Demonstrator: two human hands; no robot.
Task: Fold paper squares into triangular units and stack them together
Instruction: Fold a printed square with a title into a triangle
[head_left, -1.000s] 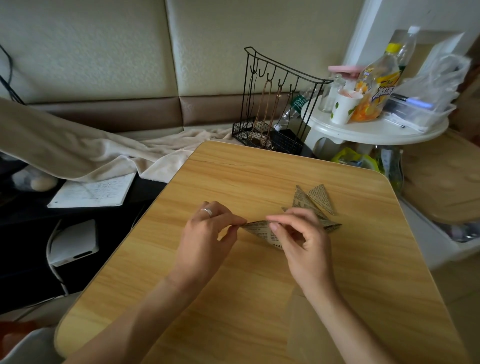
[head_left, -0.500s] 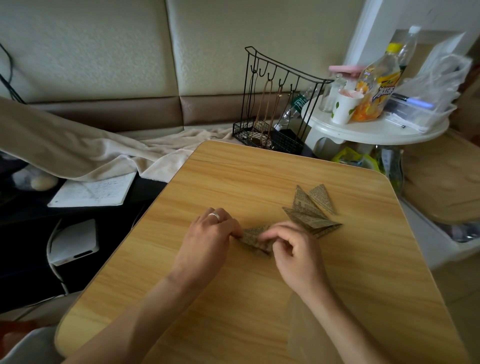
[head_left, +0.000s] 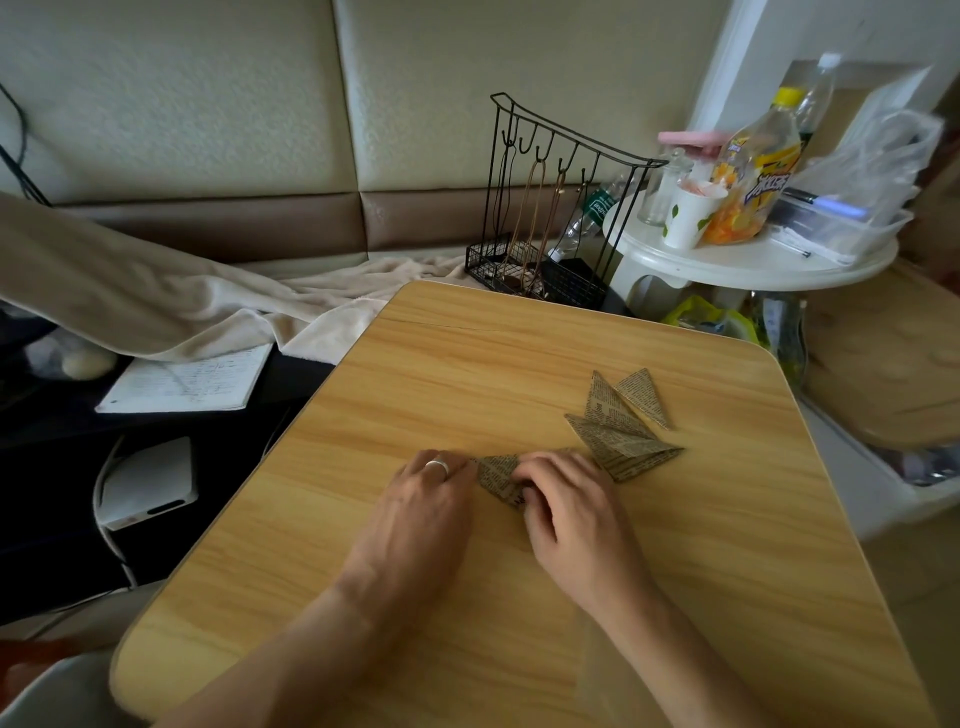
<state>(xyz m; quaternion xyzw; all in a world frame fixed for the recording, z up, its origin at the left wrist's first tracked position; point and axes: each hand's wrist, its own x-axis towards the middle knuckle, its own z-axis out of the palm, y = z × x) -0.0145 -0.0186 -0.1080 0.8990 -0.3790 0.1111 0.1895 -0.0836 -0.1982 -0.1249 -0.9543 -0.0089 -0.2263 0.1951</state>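
A small piece of newsprint-patterned paper (head_left: 497, 472) lies folded on the wooden table (head_left: 467, 374), between my two hands. My left hand (head_left: 426, 499), with a ring on one finger, presses on the paper's left corner with curled fingers. My right hand (head_left: 566, 504) has its fingers curled over the paper's right side and pinches it against the table. Just right of my hands lies a pile of folded triangular units (head_left: 623, 421) of the same paper, fanned and partly slotted into each other.
A black wire rack (head_left: 550, 208) stands beyond the table's far edge. A white round side table (head_left: 748, 260) at the back right carries a juice bottle (head_left: 753, 171), a cup and a plastic box. A blanket, a notebook (head_left: 182, 384) and a white device lie to the left.
The paper was lifted and spread between both hands a second ago; now it is pressed flat and more tightly folded on the table, with both hands closer together and lower.
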